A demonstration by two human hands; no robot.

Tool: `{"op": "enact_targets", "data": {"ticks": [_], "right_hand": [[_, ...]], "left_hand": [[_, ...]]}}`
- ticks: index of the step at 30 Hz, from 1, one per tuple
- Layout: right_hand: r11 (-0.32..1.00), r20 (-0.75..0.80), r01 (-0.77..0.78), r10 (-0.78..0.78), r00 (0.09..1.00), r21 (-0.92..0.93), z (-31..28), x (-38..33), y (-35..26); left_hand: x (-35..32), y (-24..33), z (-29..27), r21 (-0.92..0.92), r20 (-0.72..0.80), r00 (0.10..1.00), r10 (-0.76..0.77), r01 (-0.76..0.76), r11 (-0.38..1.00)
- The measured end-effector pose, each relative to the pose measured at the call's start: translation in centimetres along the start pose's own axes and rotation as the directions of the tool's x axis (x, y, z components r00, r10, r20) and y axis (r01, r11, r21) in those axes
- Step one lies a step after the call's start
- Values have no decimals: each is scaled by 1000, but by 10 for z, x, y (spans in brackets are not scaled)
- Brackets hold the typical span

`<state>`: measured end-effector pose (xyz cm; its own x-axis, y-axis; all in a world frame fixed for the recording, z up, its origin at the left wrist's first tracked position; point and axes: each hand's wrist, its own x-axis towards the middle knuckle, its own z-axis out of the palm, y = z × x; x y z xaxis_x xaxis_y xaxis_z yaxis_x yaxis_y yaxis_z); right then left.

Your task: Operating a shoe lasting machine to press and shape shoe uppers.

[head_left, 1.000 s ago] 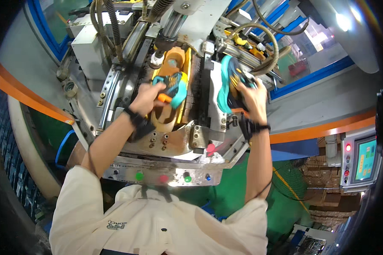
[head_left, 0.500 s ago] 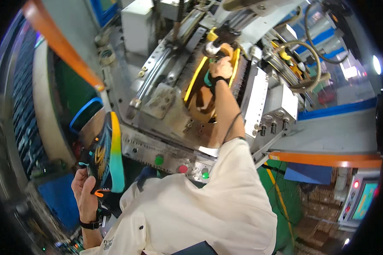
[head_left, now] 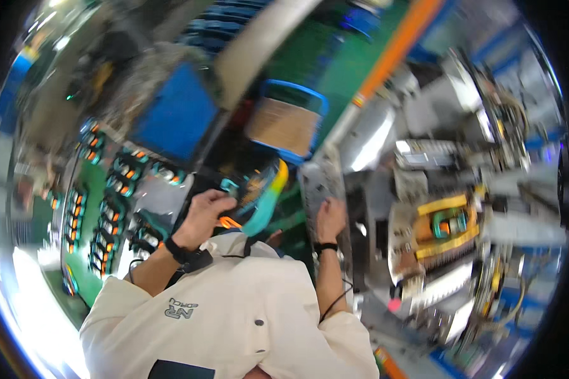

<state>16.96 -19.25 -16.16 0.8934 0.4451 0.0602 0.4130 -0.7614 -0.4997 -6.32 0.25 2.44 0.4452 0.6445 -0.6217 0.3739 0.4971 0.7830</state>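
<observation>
My left hand [head_left: 203, 216] grips a sneaker [head_left: 267, 205] by one end, its fingers and thumb closed on it. The sneaker has a dark upper with orange marks and a thick sole fading from yellow to teal. My right hand [head_left: 330, 221] is over the front edge of the metal machine bed [head_left: 322, 180], its fingers blurred and partly hidden; nothing shows in it. Farther right, a second shoe [head_left: 449, 223], teal and orange, sits between two yellow pads [head_left: 441, 203] in the machine, apart from my right hand.
Rows of teal-and-orange shoes [head_left: 107, 221] stand at the left. A blue panel [head_left: 177, 114] and a blue-framed stool [head_left: 283, 126] lie beyond my left hand. An orange bar [head_left: 398, 47] slants across the far side. A red button [head_left: 394, 305] is on the machine's front.
My right hand has come out from between the yellow pads to the machine's front edge; a shoe shows there. My view has turned left. The sneaker stays in my left hand.
</observation>
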Motion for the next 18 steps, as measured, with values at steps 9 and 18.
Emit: {"op": "enact_targets", "data": {"ticks": [9,18], "right_hand": [[972,-178,230,-217,960,56,24,24,-8],[490,-369,821,-734,570,294,-80,152,-436]], "left_hand": [[-58,-46,-164,-205,-398,918,2,-91,975],[-13,-86,-417,-429,-793,605,-67,-477,768]]}}
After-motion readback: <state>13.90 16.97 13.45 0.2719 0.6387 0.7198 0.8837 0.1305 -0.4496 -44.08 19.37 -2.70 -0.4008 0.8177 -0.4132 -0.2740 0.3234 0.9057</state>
